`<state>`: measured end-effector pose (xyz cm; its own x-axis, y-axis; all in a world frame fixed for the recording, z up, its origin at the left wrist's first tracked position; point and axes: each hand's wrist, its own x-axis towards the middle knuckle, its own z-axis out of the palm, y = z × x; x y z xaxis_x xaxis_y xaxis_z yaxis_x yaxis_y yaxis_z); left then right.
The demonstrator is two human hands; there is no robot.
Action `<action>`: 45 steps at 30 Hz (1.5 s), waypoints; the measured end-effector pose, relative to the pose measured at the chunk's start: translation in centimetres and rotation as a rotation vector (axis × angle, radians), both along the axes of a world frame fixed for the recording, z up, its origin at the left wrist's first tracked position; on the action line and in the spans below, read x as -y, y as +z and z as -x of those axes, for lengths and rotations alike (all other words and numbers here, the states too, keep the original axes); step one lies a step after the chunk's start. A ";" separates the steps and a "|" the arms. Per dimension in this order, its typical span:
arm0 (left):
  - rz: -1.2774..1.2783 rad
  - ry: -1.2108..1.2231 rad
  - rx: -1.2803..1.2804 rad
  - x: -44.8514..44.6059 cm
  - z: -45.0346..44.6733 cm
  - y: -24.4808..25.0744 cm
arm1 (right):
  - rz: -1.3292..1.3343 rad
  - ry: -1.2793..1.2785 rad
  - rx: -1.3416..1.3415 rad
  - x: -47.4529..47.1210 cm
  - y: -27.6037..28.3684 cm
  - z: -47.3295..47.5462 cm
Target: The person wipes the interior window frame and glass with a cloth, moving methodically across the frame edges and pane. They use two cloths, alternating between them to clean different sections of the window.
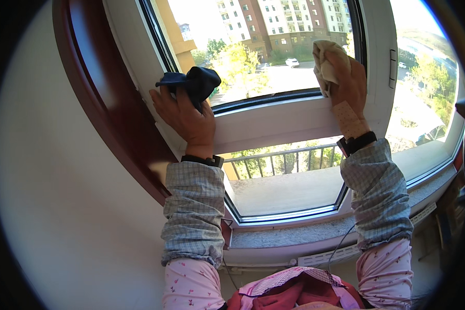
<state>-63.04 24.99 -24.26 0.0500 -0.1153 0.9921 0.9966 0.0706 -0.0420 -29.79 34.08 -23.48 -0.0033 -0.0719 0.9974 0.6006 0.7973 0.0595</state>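
With my left hand (188, 118) I hold a dark blue cloth (195, 85), raised at the lower left corner of the upper window pane. My right hand (348, 87) presses a beige cloth (327, 64) against the right side of the same glass, by the black seal. Between my hands runs the white window frame (271, 122), with a second pane below it. Checked sleeve covers are on both my forearms, and a dark band is around each wrist. A patch is stuck to my right wrist.
A dark red wooden window casing (128, 108) and a white wall (73, 186) are on the left. Below the window lie a speckled stone sill (286, 234) and a white radiator (329, 255), with a thin cable hanging. A window handle (392, 69) is at right.
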 end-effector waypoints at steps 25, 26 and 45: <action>0.028 -0.120 0.090 0.0 0.1 -0.5 | -0.049 -0.430 0.865 9.0 1.9 5.0; 0.032 -0.124 0.100 0.0 0.1 -0.5 | -0.031 -0.400 0.835 9.4 2.1 4.6; 0.062 -0.085 0.111 0.6 -0.1 -0.3 | 0.029 -0.295 0.771 8.9 2.5 2.1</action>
